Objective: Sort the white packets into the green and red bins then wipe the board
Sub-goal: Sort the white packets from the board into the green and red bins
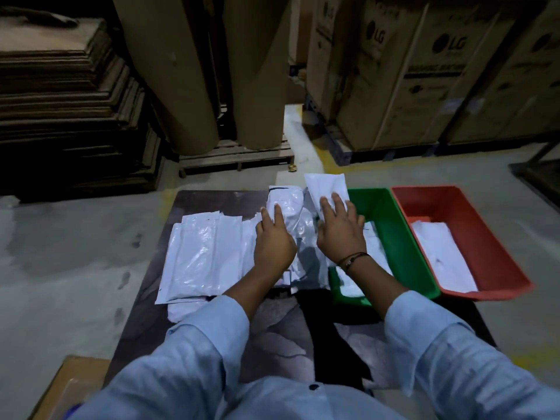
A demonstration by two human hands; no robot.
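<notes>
White packets (206, 253) lie in a loose pile on the dark board (281, 328), left of the two bins; the left hand (274, 241) rests on the pile, its fingers straight and a little apart; the right hand (339, 234) lies on a tilted packet (325, 186) at the far left corner of the green bin (403, 237), fingers spread; whether the thumb clamps it from below I cannot tell; the red bin (485, 231) stands just beside the green one; both bins contain packets.
</notes>
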